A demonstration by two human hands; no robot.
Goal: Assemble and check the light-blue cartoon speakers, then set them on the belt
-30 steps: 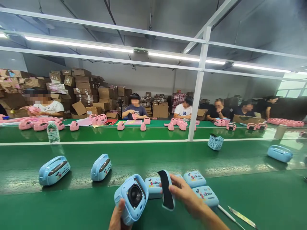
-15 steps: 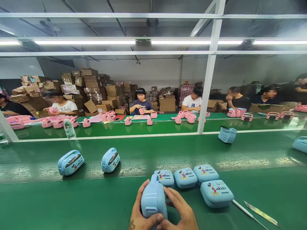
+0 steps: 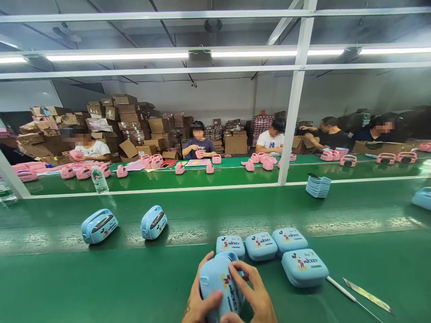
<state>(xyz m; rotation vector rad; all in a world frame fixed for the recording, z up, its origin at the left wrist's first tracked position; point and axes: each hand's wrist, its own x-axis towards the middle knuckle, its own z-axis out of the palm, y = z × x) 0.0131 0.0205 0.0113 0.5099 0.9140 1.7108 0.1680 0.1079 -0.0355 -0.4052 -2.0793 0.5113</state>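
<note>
Low in the middle of the view, a light blue radio-shaped case (image 3: 215,280) with a top handle and a Mickey print is held tilted, its printed side turned partly up. My left hand (image 3: 200,298) wraps its left side, the thumb lying across the front. On the right, my right hand (image 3: 254,291) grips the case, fingertips pressing on the printed face near the handle. Just beyond lie several flat blue Mickey boxes, the closest one (image 3: 305,268) to the right of my hands. The underside of the held case is hidden.
Two blue handled cases (image 3: 99,225) stand on the green belt at left. A white thin-shafted tool (image 3: 341,289) and a flat strip (image 3: 367,296) lie at right. Farther back are a blue stack (image 3: 318,185), a water bottle (image 3: 99,180), a white post (image 3: 292,112) and co-workers with pink cases.
The held case has been turned so that its printed side now shows, where its plain end faced me before. My right fingers now lie on the print. The view has shifted slightly.
</note>
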